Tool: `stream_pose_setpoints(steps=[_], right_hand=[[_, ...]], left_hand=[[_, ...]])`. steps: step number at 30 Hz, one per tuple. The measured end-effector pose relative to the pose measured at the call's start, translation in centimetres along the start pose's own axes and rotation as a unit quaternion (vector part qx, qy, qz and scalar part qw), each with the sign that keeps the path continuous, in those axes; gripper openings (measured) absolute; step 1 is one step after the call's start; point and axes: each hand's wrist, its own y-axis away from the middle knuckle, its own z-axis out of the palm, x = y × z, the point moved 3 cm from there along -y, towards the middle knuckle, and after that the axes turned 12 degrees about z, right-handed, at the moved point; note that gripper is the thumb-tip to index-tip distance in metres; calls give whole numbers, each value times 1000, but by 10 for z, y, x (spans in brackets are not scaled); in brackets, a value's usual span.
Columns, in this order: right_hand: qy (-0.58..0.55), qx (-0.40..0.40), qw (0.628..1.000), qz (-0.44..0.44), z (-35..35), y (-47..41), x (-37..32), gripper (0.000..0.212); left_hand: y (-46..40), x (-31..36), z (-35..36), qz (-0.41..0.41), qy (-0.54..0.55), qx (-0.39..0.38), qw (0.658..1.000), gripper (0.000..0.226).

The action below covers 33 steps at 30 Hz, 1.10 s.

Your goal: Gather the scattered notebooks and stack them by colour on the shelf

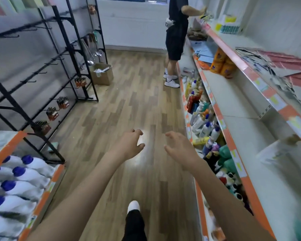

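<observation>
- Head view, and it's the only one: the person is walking down a shop aisle with both arms out in front, and one white shoe (133,206) pokes out below on the wood floor (129,101).
- Left hand (129,145) has loose, half-curled fingers and nothing in it. Same story for the right hand (178,146), relaxed and holding nothing. They hang side by side over bare floor, palms roughly facing each other.
- The notebooks, as far as I can make out, are the dark and pink flat things (271,65) spread across the upper right shelf (261,84). That part is pretty smeared, so I wouldn't swear to it or to the colours.
- If that's them, they lie ahead and up to the right of the fingers, well apart, with the spread running along the shelf edge. The right hand is the nearer one, so I'd guess it reaches first after a turn toward the shelf.
- Other stuff: white bottles with blue caps (16,185) low on the left, a black wire rack (42,75) behind them, packed bottles (203,122) on the low right shelves.
- Another person in dark clothes (176,32) stands at the far end, reaching into the same shelving.
</observation>
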Motion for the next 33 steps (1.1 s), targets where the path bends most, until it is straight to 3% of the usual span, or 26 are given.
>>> stream_pose_setpoints(steps=[17, 33], right_hand=[[0, 47, 996, 77, -73, -296, -25, 46], [19, 113, 981, 156, -169, -521, 42, 40]], left_hand=[[-327, -68, -85, 131, -55, -20, 990, 46], [-606, -42, -98, 203, -73, -47, 975, 48]])
